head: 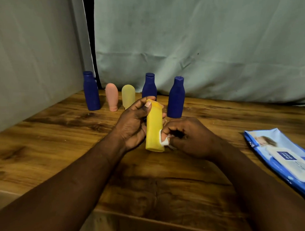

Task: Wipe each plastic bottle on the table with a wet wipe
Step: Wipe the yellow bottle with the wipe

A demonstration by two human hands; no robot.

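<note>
wipe (164, 141) on yellow bottle (154, 127), mid-tabletop

head view: the left hand (133, 123) grips the yellow bottle near its upper end, thumb laid on the front face and fingers curled round the back. the bottle stands nearly upright, leaning a little to the left, over the middle of the wooden tabletop (63, 144); whether its base touches the wood i cannot tell. the right hand (188, 136) is clenched around the small white wipe, pinching it against the bottle's lower right side.

behind the hands a row of bottles stands near the far edge: left blue bottle (91, 93), pink bottle (111, 97) on its narrow end, pale bottle (128, 96), middle blue bottle (149, 87) and right blue bottle (176, 99). the middle blue bottle is partly hidden by the left hand's fingertips and the top of the yellow bottle; the right blue bottle stands just beyond the right hand. a blue and white pack (284, 160) lies flat at the right edge of the tabletop, well apart from the hands and partly out of frame. pale cloth (197, 36) hangs behind the row.
</note>
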